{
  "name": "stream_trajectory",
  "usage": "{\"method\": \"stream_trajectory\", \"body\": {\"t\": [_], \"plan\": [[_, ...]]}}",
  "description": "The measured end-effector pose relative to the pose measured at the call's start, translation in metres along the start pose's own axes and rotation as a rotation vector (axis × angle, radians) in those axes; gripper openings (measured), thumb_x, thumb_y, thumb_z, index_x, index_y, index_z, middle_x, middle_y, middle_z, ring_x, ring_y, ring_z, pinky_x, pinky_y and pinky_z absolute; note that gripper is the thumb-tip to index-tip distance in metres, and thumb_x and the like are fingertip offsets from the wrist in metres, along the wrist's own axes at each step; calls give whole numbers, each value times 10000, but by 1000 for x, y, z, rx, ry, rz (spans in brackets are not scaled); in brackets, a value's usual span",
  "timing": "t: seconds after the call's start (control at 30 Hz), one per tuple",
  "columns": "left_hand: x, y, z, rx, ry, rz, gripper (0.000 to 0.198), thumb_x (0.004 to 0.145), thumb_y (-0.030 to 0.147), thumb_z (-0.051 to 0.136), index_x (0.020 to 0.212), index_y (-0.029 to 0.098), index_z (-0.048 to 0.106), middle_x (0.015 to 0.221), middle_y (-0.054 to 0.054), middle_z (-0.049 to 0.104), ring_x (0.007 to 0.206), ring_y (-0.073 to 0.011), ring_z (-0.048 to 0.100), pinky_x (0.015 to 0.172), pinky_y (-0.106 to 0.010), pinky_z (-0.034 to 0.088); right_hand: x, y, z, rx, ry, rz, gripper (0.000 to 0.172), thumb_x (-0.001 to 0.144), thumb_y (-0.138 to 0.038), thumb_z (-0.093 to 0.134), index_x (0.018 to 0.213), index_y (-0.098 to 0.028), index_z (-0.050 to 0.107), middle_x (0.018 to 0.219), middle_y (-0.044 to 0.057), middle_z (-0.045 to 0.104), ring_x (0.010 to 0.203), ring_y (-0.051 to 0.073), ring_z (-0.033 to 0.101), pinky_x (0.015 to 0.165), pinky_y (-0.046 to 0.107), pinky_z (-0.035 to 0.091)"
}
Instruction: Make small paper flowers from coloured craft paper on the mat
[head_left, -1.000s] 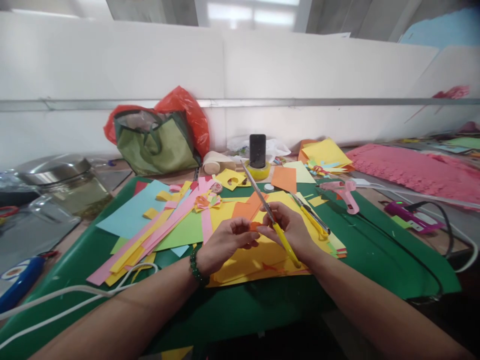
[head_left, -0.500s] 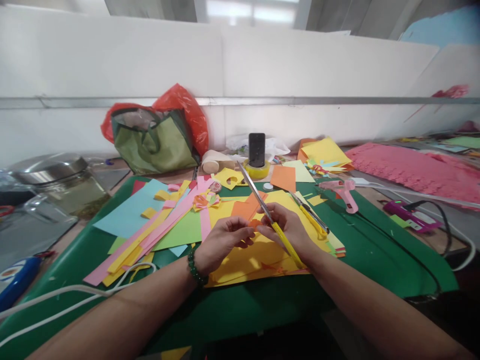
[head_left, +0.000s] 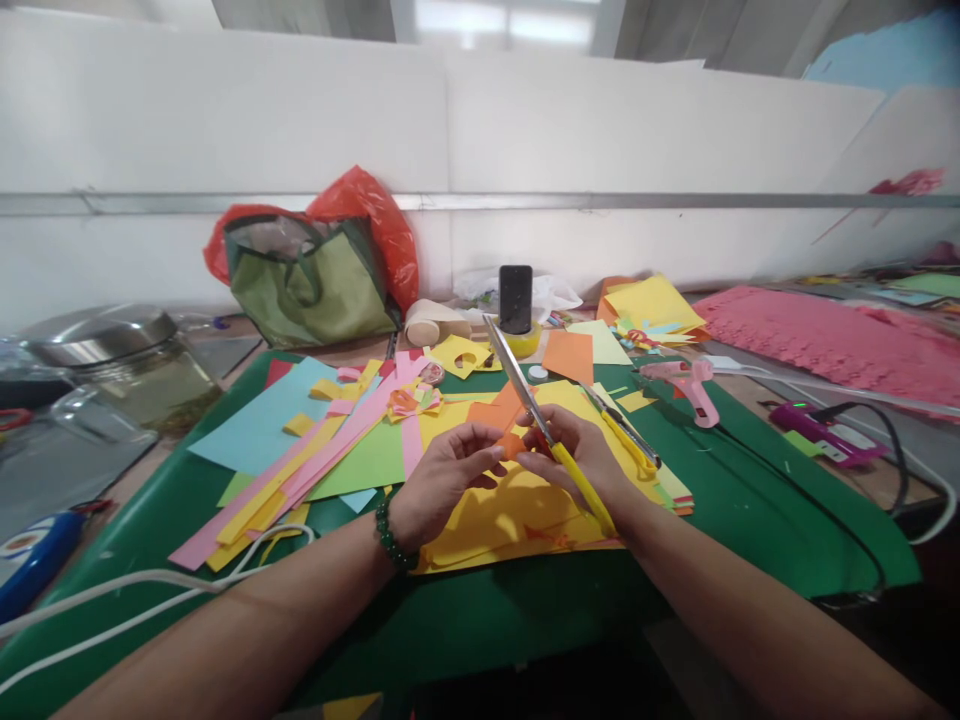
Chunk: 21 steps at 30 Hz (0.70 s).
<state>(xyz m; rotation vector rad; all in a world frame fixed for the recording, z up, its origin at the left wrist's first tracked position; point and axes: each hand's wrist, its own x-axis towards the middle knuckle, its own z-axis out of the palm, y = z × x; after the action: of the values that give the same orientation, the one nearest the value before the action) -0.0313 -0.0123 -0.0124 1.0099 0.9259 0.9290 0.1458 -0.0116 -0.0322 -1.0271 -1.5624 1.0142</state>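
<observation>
My left hand (head_left: 448, 482), with a green bead bracelet at the wrist, pinches the left side of a small orange paper piece (head_left: 511, 447). The fingertips of my right hand (head_left: 577, 455) are at the piece's right side. Yellow-handled scissors (head_left: 556, 448) rest in my right hand, their blades closed and pointing up and away. Under both hands lie yellow sheets (head_left: 480, 530) with orange scraps on them. A paper flower (head_left: 411, 400) in pink and orange sits beyond my left hand.
Pink and yellow strips (head_left: 300, 470) lie left on the green mat (head_left: 720, 540). A cutter (head_left: 622, 430) and a pink glue gun (head_left: 690, 385) are at right. A phone (head_left: 515, 298) stands behind, with a green bag (head_left: 311, 280) and a glass jar (head_left: 161, 375) farther left.
The fingers of both hands have shifted slightly around the orange piece, which shows a broader face now. The scissors have tilted a little, their tips moving right.
</observation>
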Motion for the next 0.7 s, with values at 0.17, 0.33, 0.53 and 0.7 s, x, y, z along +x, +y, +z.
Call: {"method": "stream_trajectory", "body": {"t": [0.17, 0.33, 0.53, 0.7], "plan": [[1, -2, -1, -17, -9, -5, 439, 552, 370, 851, 869, 171, 623, 619, 46, 599, 592, -94, 580, 577, -207, 442, 1, 1, 0, 8, -7, 18, 379, 642, -369, 757, 934, -203, 580, 682, -21, 564, 565, 108, 529, 491, 225, 419], [-1, 1, 0, -8, -38, -10, 481, 545, 396, 845, 895, 177, 599, 642, 39, 618, 556, -88, 563, 574, -218, 433, 1, 2, 0, 25, 1, 1, 390, 639, -392, 769, 926, -207, 579, 685, -6, 604, 578, 123, 553, 528, 249, 453], [-2, -1, -1, -21, -77, -45, 510, 585, 401, 831, 979, 197, 579, 668, 40, 613, 580, -100, 572, 587, -227, 439, -2, -7, 1, 13, -54, -37, 356, 666, -374, 771, 921, -208, 585, 699, -3, 620, 614, 135, 591, 573, 265, 486], [1, -6, 0, 114, 17, 102, 282, 593, 349, 821, 714, 164, 646, 707, 6, 638, 640, -116, 583, 603, -232, 453, -4, -10, 1, -19, -28, -67, 337, 696, -353, 752, 943, -216, 569, 701, -14, 600, 609, 131, 580, 558, 258, 479]]}}
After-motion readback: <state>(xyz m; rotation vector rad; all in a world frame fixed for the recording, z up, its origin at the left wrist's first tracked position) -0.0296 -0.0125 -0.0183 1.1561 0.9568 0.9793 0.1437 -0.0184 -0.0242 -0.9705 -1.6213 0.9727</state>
